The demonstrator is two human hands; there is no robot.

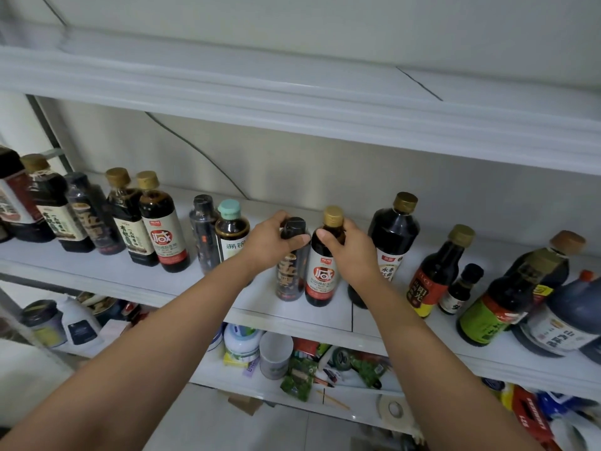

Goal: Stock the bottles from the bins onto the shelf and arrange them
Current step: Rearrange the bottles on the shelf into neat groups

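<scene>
"What have you got hold of?"

"My left hand (pixel 270 242) is wrapped round the shoulder of the black-capped bottle (pixel 291 275). My right hand (pixel 354 252) pinches the neck of the gold-capped bottle (pixel 325 278), the one with the red and white label. Both seem to stand on the shelf (pixel 266 307), side by side and close to its front edge. They sit between the mint-capped bottle (pixel 231 229) and the big dark bottle (pixel 395 236)."

"What worries you?"

"I'm gripping high, so the bases can swing. If I push one back crookedly, its foot could catch and tip it into a neighbour. The row is tight enough for one knock to carry along. This near the lip, a pull towards me could take a bottle off the front and down onto the cluttered lower shelf (pixel 361 402). They look full and heavy, so I'd guess a slack hold at the neck could slip."
</scene>
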